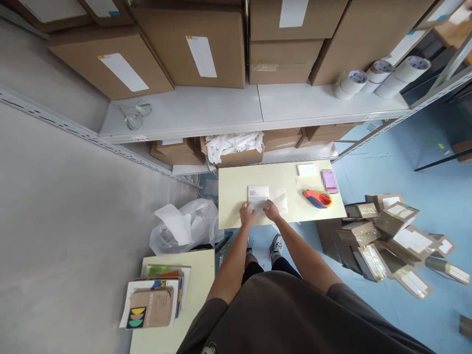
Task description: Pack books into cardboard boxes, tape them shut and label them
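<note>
On the pale yellow table (232, 184) lies a small whitish packet (258, 193) in what looks like clear wrapping. My left hand (247, 214) rests at its lower left corner, fingers apart. At the lower right corner is my right hand (272, 211), its fingers bent against the packet's near edge; whether they pinch the wrapping is too small to tell. A translucent sheet (280, 200) lies just right of the packet. Farther right are a red and blue tape dispenser (317, 198), a purple packet (329, 181) and a white card (307, 170).
A grey shelf (206, 108) with cartons, glasses (134, 118) and tape rolls (353, 83) spans the far side. Small boxes (398, 219) are piled at right on the floor. Plastic bags (184, 223) and a side table (201, 275) with books (151, 307) are at left.
</note>
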The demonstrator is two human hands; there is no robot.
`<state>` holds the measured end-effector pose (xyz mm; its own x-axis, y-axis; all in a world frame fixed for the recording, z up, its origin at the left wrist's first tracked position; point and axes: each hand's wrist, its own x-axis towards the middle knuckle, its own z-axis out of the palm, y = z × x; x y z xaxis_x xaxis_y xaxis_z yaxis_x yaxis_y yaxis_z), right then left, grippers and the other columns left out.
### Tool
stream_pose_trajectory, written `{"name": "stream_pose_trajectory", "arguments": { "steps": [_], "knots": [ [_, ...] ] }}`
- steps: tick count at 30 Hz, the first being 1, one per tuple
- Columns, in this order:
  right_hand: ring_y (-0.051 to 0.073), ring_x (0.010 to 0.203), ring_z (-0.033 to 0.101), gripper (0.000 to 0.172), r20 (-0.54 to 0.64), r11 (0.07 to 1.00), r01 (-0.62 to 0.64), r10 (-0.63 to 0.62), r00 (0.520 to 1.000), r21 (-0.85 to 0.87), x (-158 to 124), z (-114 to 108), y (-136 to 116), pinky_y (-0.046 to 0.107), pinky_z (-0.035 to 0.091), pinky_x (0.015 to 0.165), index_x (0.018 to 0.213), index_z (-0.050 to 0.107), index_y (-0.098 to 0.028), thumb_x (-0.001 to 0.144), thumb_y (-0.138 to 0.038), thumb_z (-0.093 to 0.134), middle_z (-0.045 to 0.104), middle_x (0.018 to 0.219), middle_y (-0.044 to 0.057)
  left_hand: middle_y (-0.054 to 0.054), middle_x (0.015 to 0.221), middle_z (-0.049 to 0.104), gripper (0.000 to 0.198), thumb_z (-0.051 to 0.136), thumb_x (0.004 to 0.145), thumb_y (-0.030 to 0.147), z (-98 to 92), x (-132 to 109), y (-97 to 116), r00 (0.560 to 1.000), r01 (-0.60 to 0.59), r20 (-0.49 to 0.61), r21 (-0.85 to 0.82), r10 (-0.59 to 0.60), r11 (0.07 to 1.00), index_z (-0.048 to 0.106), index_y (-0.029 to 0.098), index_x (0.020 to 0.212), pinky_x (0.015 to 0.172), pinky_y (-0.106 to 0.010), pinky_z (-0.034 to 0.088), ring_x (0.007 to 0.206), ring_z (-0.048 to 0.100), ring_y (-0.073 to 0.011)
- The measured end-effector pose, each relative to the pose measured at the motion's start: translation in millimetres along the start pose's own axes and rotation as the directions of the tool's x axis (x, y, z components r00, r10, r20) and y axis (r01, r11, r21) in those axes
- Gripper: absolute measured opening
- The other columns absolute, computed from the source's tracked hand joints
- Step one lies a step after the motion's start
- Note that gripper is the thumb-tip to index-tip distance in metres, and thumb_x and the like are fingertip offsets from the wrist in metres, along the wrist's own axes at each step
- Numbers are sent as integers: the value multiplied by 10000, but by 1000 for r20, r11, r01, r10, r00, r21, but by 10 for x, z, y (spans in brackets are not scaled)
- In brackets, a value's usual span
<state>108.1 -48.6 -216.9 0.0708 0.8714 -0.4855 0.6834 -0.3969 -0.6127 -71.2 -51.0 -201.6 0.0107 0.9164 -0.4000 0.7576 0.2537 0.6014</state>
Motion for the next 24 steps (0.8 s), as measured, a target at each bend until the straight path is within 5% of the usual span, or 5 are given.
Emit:
{"name": "stream_pose_trajectory", "arguments": {
  "steps": [2,5,11,18,24],
  "knots": [
    [310,1444,597,552,-21,997,-36,37,999,71,35,19,3,460,466,1228,1441,696,-199,893,-240,638,631,1556,132,-143,1479,672,503,651,929,250,-56,98,-73,984,155,-56,-174,-167,972,677,203,1430,1156,-369,484,1387,617,-274],
    [293,1344,678,472,-30,986,-53,58,998,158,74,31,-2,437,531,1153,1375,737,-214,924,-253,603,721,1440,112,-103,1217,799,471,718,861,294,-138,203,-168,949,296,27,-418,-314,859,724,179,1318,937,-310,576,1110,755,-246],
    [257,1226,724,418,-24,987,3,1,1000,161,65,44,5,388,567,1066,1290,771,-201,964,-237,513,768,1332,108,-80,980,822,329,796,739,277,-274,236,-141,961,264,90,-577,-261,773,764,167,1047,773,-291,589,903,771,-227],
    [258,1245,684,309,25,992,44,-47,999,116,192,-173,78,354,491,1133,1093,828,-169,867,-155,617,797,1181,129,-53,1081,790,334,773,783,174,-28,110,558,997,54,-27,-372,-69,927,679,217,1100,862,-281,568,953,751,-195],
    [244,983,784,491,-120,978,-108,131,984,179,-56,-625,615,356,606,922,1338,751,-148,971,-254,444,808,1201,138,-129,1302,735,471,822,861,399,570,-2,1170,1000,-14,13,-183,17,983,668,213,1265,1004,-334,524,1184,703,-264]
  ]
}}
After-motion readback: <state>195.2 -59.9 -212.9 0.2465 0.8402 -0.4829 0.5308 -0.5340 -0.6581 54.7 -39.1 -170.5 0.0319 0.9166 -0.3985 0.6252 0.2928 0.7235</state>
